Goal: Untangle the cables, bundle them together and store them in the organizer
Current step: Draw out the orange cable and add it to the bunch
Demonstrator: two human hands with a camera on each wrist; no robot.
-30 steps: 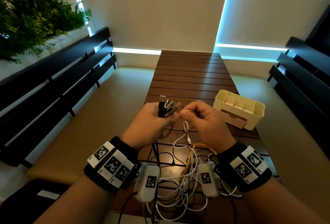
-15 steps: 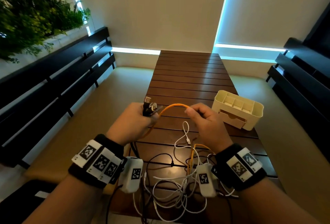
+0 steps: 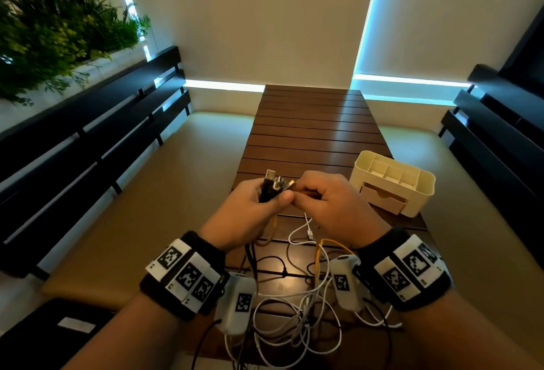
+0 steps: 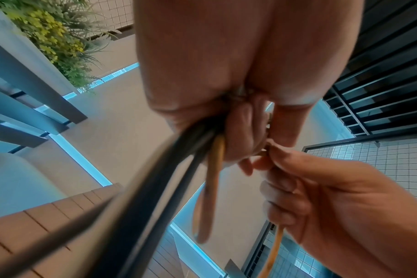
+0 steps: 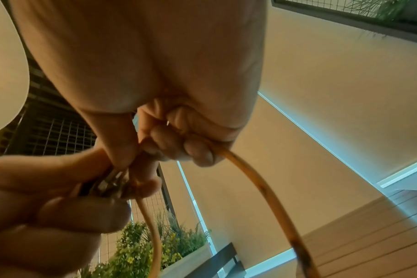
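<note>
Roughly three plugs (image 3: pixel 275 182) in left hand (image 3: pixel 250 213) — right hand (image 3: pixel 335 207) pinches orange cable (image 5: pixel 257 178).

Left hand (image 3: pixel 247 210) raised above the slatted table (image 3: pixel 312 122), fingers curled round a bunch of cable plugs (image 3: pixel 272 185), metal tips poking up past the thumb. Right hand (image 3: pixel 332 204) pressed against it, fingertips pinching at the plug ends. Orange cable (image 3: pixel 272 229) droops in a loop below the left hand. White cable (image 3: pixel 306 229) lies below the right hand's fingers. Tangle of white, black and orange leads (image 3: pixel 294 319) on the table between the two wrists. Cream organizer (image 3: pixel 394 182) stands just right of the right hand, compartments open upward, apart from it
</note>
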